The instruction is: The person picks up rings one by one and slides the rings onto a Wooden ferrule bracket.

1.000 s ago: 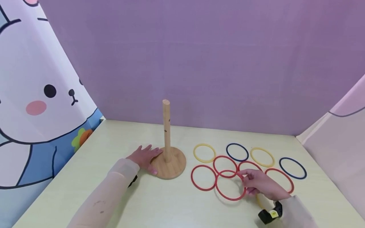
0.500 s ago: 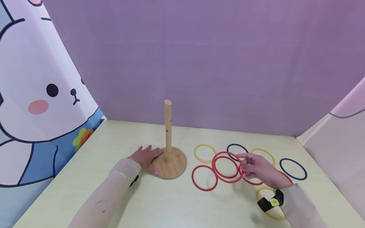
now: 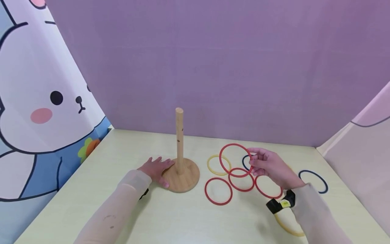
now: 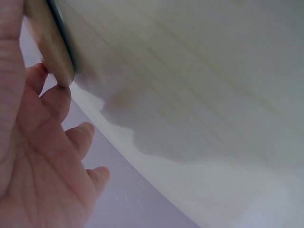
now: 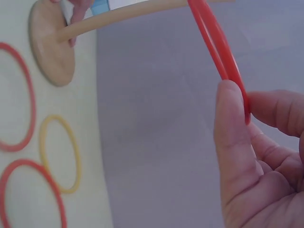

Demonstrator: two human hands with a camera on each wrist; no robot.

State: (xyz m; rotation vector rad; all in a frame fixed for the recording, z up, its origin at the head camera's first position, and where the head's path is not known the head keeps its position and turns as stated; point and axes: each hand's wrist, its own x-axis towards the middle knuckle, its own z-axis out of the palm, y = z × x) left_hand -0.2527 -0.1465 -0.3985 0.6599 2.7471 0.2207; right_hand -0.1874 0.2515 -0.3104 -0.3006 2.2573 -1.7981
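Observation:
In the head view my left hand point(image 3: 155, 171) rests on the left side of the round base point(image 3: 184, 183) of a wooden peg stand, fingers spread. The left wrist view has its fingertips touching the base's edge. The upright peg point(image 3: 179, 139) bears no ring. My right hand point(image 3: 271, 166) pinches a red ring point(image 3: 234, 144) between thumb and fingers, raised above the table and tilted, right of the peg. Seen from the right wrist, the red ring point(image 5: 228, 61) is nearly edge-on, in front of the peg's upper end.
Red rings lie on the table, one at left point(image 3: 205, 189), one in the middle point(image 3: 240, 191), another at right point(image 3: 271, 197). Yellow rings point(image 3: 208, 165) and blue rings point(image 3: 327, 186) lie around them, some partly hidden by my right arm. A purple cloth backdrop point(image 3: 213, 67) stands behind.
My right hand has lifted the red ring off the table, moving it up, away from me and slightly left. The left hand has stayed on the base.

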